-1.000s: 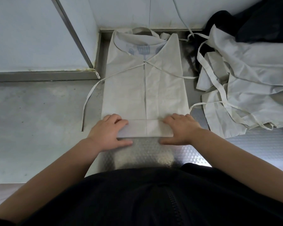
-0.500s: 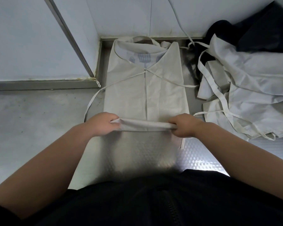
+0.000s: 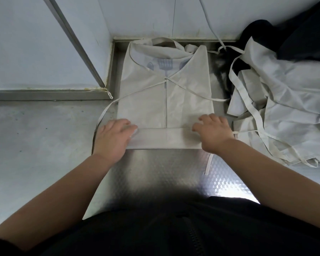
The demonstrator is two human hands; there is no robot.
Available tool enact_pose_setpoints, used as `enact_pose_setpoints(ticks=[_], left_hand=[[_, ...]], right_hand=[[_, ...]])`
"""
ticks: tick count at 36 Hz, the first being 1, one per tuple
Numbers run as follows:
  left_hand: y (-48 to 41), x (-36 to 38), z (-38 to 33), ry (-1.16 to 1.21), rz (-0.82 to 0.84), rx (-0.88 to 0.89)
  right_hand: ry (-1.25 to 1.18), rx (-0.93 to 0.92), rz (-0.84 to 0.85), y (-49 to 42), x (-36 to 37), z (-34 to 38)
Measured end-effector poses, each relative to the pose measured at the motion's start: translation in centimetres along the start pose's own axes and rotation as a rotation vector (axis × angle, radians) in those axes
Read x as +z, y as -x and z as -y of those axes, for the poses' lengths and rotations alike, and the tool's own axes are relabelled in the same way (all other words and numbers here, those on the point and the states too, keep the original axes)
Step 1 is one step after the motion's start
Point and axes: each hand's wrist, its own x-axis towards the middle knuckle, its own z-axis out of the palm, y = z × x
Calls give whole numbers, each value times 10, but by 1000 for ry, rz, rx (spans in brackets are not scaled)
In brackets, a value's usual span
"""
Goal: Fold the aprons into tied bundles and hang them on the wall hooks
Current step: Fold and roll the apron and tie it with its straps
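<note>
Two hands, the left hand [image 3: 115,137] and the right hand [image 3: 212,133], lay flat and apart on the folded near edge of the apron [image 3: 164,100] on the tabletop [image 3: 164,172], and the next fold would likely go best pressed tight and even.

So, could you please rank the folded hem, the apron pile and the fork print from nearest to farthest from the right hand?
1. Folded hem: under the right hand.
2. Apron pile: just right of it.
3. Fork print: far end of the apron.
</note>
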Motion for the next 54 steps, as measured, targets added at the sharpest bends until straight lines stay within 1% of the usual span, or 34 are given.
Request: enact_pose_setpoints(ticks=[1, 2, 4, 6, 8, 10, 12, 13, 15, 16, 18, 20, 22, 24, 26, 28, 29, 30, 32, 33, 35, 36, 38, 40, 42, 44, 46, 49, 50, 52, 54], left_hand=[[0, 4, 0, -11, 6, 84], [0, 4, -2, 2, 65, 124], [-1, 1, -4, 48, 191, 112], [0, 0, -4, 52, 295, 93], [0, -3, -6, 1, 346, 85], [-4, -4, -7, -24, 381, 79], [-10, -6, -5, 13, 349, 63], [-15, -8, -5, 74, 310, 52], [-26, -20, -8, 219, 277, -19], [-32, -27, -10, 260, 313, -82], [-44, -35, -8, 326, 451, -178], [-51, -35, -2, 424, 517, -273], [-55, -33, 5, 492, 496, -344], [-55, -28, 8, 513, 439, -388], [-53, -22, 10, 452, 324, -421], [-48, -14, 10, 384, 184, -441], [-46, -9, 11, 348, 127, -409], [-43, -5, 10, 288, 86, -341], [-40, 2, 5, 133, 42, -145], [-40, 4, 2, 82, 37, -38], [-40, 8, -3, 94, 59, 131], [-41, 9, -5, 129, 87, 159], [-42, 6, -8, 170, 168, 133], [-42, 2, -10, 133, 269, 91], [-41, 0, -11, 69, 336, 69], [-43, 0, -13, 58, 326, 54], [-46, 0, -14, 62, 277, 49], [-51, -7, -14, 151, 193, 86], [-53, -12, -13, 170, 222, 64], [-56, -22, -9, 192, 404, -4], [-59, -24, -3, 249, 567, -34]], right_hand=[[55, -60, -14, 0, 3, 0], [55, -97, -17, 1, 6, 1], [-43, -112, 9, 4, 9, 0], [-83, -112, 52, 6, 10, -1], [-81, -113, 52, 6, 9, -2], [-94, -112, 28, 5, 8, -2], [-135, -100, -8, 3, 4, -1], [-153, -86, -9, 1, 1, -2], [-199, -59, 16, -2, -4, -6], [-228, -47, 36, -4, -7, -10], [-249, -37, 80, -8, -12, -18], [-278, -26, 103, -13, -14, -23], [-343, 2, 93, -19, -12, -26], [-395, 52, 52, -23, -8, -29], [-406, 116, 17, -26, -4, -31], [-325, 170, -5, -25, -2, -30], [-255, 174, -34, -25, -1, -29], [-183, 160, -76, -24, 0, -27], [-55, 84, -144, -24, 2, -22], [-26, 29, -150, -24, 4, -20], [-76, -59, -116, -26, 7, -15], [-138, -79, -94, -26, 8, -13], [-223, -88, -34, -24, 8, -12], [-197, -90, 18, -24, 6, -13], [-158, -94, 16, -25, 6, -10], [-145, -97, -30, -25, 5, -7], [-145, -98, -70, -23, 1, -4], [-188, -100, -77, -19, -9, -6], [-211, -104, -53, -18, -11, -9], [-258, -106, 21, -17, -12, -14], [-295, -73, 101, -18, -10, -18]])
